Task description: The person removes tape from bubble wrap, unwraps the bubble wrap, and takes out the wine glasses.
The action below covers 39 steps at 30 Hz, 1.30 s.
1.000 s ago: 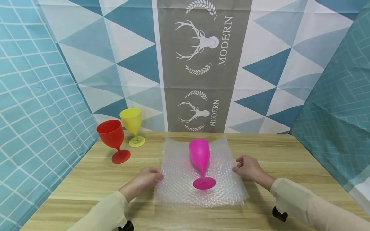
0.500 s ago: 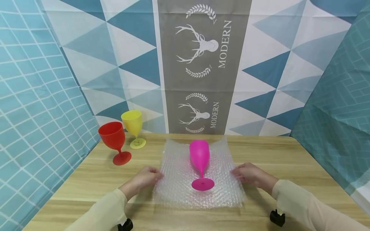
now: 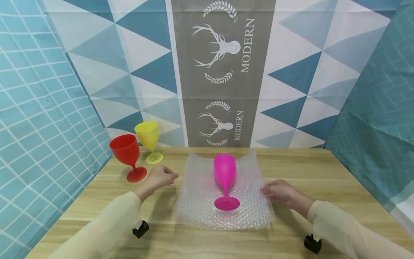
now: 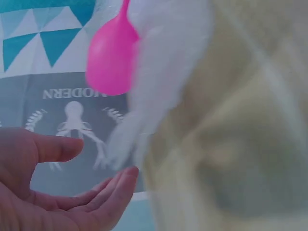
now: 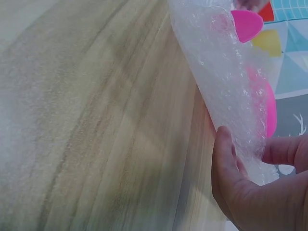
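Note:
A pink plastic goblet (image 3: 225, 176) lies on its side on a sheet of bubble wrap (image 3: 194, 201), its foot towards me. My left hand (image 3: 159, 178) hovers left of the sheet, near the red goblet's foot. In the left wrist view, the thumb and fingers of that hand stand apart with nothing between them. At the sheet's right edge, my right hand (image 3: 281, 192) pinches the bubble wrap. The right wrist view has the sheet's edge (image 5: 226, 86) raised between thumb and fingers, partly hiding the pink goblet.
A red goblet (image 3: 125, 150) stands upright at the back left of the wooden table (image 3: 97, 212). Behind it is a yellow goblet (image 3: 147, 135), also upright. A patterned cloth (image 3: 223, 82) hangs along the table's back edge, with tile-print cloths on both sides.
My left hand has let go of the sheet's left edge and moved up and away to the left. My right hand has closed on the right edge. The pink goblet still lies on the wrap.

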Tool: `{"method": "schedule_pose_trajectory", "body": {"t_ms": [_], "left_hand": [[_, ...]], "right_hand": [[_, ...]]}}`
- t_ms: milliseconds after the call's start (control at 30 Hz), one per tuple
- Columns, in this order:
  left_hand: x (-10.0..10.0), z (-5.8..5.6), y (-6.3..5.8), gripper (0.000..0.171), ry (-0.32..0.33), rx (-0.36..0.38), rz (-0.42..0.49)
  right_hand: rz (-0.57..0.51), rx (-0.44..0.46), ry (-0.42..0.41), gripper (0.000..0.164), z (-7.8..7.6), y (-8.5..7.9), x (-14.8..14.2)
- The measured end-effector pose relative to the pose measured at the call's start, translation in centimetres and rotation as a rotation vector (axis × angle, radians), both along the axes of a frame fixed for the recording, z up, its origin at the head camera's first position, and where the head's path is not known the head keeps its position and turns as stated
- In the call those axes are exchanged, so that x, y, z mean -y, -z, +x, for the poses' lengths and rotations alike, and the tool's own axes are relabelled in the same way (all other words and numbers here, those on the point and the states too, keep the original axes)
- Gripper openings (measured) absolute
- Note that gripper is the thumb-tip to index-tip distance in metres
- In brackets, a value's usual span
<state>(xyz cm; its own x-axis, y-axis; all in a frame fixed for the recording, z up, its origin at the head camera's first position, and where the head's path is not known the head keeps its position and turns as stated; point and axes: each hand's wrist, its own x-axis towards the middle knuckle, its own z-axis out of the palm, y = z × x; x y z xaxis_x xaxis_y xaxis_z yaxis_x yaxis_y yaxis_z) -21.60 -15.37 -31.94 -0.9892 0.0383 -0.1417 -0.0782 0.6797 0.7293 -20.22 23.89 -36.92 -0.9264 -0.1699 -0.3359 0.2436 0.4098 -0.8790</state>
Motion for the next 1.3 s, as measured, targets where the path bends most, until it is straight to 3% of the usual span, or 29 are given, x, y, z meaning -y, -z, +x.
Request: {"method": "schedule_pose_trajectory", "body": {"t_ms": [133, 267, 333, 400, 533, 633, 733, 833, 1000, 1167, 1300], "left_hand": [[-0.9, -1.4, -2.1, 0.028, 0.037, -0.054, -0.123], [-3.0, -3.2, -3.4, 0.046, 0.077, -0.125, -0.19], [-4.3, -3.8, -4.0, 0.045, 0.087, -0.143, -0.199], [-5.6, -4.3, -4.5, 0.036, 0.091, -0.14, -0.172], [-8.3, -5.2, -4.9, 0.024, 0.107, -0.034, -0.012], [-9.9, -5.9, -4.8, 0.022, 0.128, 0.078, 0.089], [-11.1, -6.4, -4.4, 0.04, 0.146, 0.147, 0.13], [-12.0, -6.9, -3.9, 0.057, 0.176, 0.2, 0.14], [-12.8, -7.2, -3.1, 0.057, 0.228, 0.237, 0.099], [-13.1, -6.9, -2.3, 0.052, 0.188, 0.248, 0.123], [-13.4, -6.4, -1.6, 0.055, 0.1, 0.31, 0.224]], "right_hand": [[-0.015, 0.003, -0.005, 0.046, 0.1, -0.4, 0.0], [-0.025, 0.001, -0.002, 0.046, 0.1, -0.6, 0.1], [-0.028, 0.003, 0.005, 0.046, 0.1, -0.5, 0.0], [-0.024, 0.004, 0.012, 0.046, 0.1, -0.4, -0.1], [-0.02, 0.001, 0.018, 0.047, 0.1, -0.1, -0.3], [-0.033, -0.004, 0.01, 0.048, 0.1, 0.1, -0.5], [-0.046, -0.005, 0.006, 0.047, 0.1, 0.1, -0.5], [-0.056, 0.0, 0.005, 0.046, 0.1, 0.1, -0.4], [-0.087, 0.009, -0.002, 0.045, 0.2, 0.1, -0.1], [-0.092, 0.003, -0.004, 0.045, 0.1, 0.1, 0.0], [-0.097, 0.001, -0.019, 0.043, 0.2, 0.4, 0.0]]}}
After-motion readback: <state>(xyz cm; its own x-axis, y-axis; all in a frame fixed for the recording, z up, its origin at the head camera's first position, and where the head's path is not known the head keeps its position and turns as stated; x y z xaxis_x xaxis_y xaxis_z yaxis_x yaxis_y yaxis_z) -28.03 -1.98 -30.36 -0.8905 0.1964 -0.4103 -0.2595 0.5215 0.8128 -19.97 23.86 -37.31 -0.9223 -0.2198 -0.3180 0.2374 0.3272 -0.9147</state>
